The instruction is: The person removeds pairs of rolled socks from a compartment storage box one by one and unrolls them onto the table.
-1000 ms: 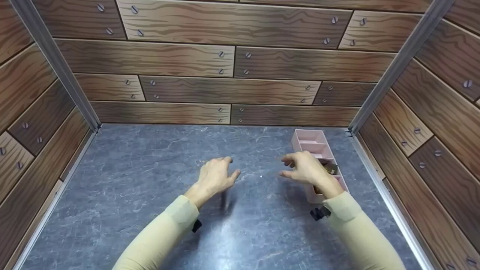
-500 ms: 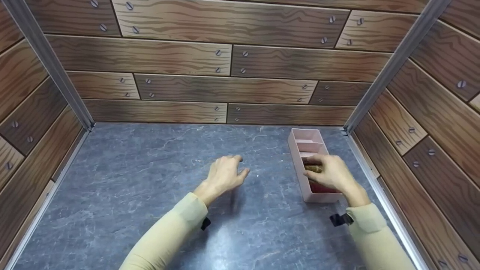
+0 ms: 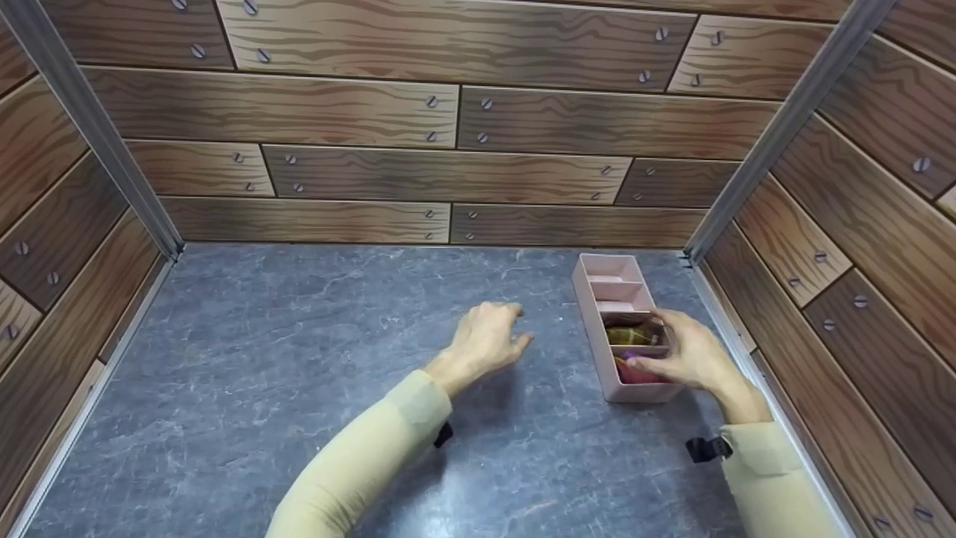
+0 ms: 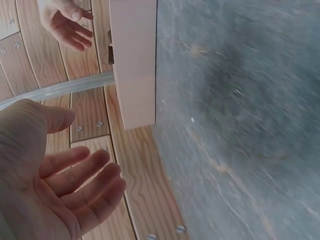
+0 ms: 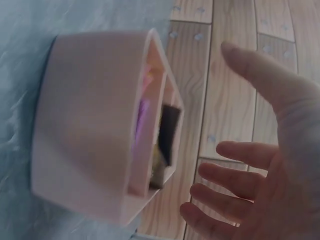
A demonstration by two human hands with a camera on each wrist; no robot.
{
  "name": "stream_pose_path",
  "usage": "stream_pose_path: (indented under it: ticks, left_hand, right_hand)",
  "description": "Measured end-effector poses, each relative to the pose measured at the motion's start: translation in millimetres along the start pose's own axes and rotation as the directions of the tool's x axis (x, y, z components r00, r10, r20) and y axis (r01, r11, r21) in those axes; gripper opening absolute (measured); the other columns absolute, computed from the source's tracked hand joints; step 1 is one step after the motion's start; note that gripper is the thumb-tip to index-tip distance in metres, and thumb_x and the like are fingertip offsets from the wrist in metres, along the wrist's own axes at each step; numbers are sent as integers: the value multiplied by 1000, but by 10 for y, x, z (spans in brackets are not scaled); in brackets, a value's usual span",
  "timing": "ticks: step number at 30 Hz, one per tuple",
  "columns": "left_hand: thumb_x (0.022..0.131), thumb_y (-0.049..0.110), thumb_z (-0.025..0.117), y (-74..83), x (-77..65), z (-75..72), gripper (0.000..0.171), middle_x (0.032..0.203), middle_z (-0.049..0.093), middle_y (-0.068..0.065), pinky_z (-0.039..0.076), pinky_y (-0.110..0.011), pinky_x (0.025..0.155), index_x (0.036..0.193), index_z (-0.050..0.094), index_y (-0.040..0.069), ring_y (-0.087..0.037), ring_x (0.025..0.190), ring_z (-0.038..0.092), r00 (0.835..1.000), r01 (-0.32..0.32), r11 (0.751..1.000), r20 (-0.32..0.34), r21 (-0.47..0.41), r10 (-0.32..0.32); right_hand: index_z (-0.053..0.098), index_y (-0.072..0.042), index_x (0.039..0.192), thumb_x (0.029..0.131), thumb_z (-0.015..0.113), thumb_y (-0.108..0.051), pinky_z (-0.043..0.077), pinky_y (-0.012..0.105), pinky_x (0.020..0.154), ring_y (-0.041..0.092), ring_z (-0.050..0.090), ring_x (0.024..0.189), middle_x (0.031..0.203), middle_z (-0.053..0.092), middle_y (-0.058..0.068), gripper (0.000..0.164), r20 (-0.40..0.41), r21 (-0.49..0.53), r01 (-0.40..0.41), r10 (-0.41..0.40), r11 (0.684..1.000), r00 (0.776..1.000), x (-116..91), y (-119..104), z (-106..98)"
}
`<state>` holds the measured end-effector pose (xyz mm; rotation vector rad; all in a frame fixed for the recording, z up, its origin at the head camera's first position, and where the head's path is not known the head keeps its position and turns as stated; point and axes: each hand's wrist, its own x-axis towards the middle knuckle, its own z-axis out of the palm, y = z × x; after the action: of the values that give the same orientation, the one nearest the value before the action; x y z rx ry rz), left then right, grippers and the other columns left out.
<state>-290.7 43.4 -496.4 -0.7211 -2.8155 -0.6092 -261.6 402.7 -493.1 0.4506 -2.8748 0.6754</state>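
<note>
A long pink divided box (image 3: 592, 332) stands on the tabletop at the right. One compartment holds an olive-yellow thing (image 3: 627, 335) beside a dark piece (image 5: 170, 131). In the nearest compartment lies a red and purple thing (image 3: 638, 373). My right hand (image 3: 694, 353) is over the box's right side, thumb and fingers spread apart; the right wrist view shows nothing in its palm. Left of the box, my left hand (image 3: 484, 338) hovers above the table with loosely bent fingers, holding nothing.
The table has a blue-grey marbled surface (image 3: 336, 314). Wood-patterned panels (image 3: 373, 172) enclose it at the back and both sides. A metal rail (image 3: 754, 388) runs along the right edge, close to my right forearm.
My right hand went right to the box and its fingers reached into it; now they are spread near its right side. My left hand moved right, toward the box.
</note>
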Motion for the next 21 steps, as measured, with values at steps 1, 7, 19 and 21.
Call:
stream_pose_path:
  ticks: [1, 7, 19, 21]
  left_hand:
    - [99, 41, 73, 43, 30, 15, 40, 113, 79, -5, 64, -38, 82, 127, 73, 13, -25, 96, 77, 1000, -11, 1000, 4, -1, 11]
    - [100, 41, 71, 272, 201, 139, 37, 114, 79, 0, 64, -34, 81, 127, 73, 15, -22, 97, 77, 994, -111, 994, 8, -7, 111]
    - [100, 40, 70, 560, 485, 437, 31, 110, 79, 4, 64, -32, 80, 122, 76, 19, -17, 96, 76, 969, -246, 967, -6, 65, 247]
    - [101, 42, 69, 606, 530, 484, 34, 113, 78, 3, 63, -32, 83, 125, 75, 19, -18, 100, 75, 971, -240, 966, 6, 94, 241]
  right_hand:
    - [53, 10, 147, 72, 96, -47, 40, 71, 111, 57, 53, 131, 142, 57, 37, 103, 9, -1, -20, 20, 1000, 1000, -29, 33, 0]
    - [34, 13, 157, 70, 96, -55, 32, 74, 116, 62, 41, 140, 154, 40, 42, 126, 82, -19, -129, 130, 992, 988, -180, 199, 28]
    - [45, 16, 150, 69, 99, -45, 43, 72, 108, 61, 54, 130, 146, 52, 40, 114, 25, 88, -111, 109, 990, 994, -435, 419, 198]
    - [45, 16, 150, 67, 101, -41, 47, 72, 105, 60, 58, 125, 142, 55, 41, 115, 11, 122, -102, 101, 987, 995, -464, 451, 212]
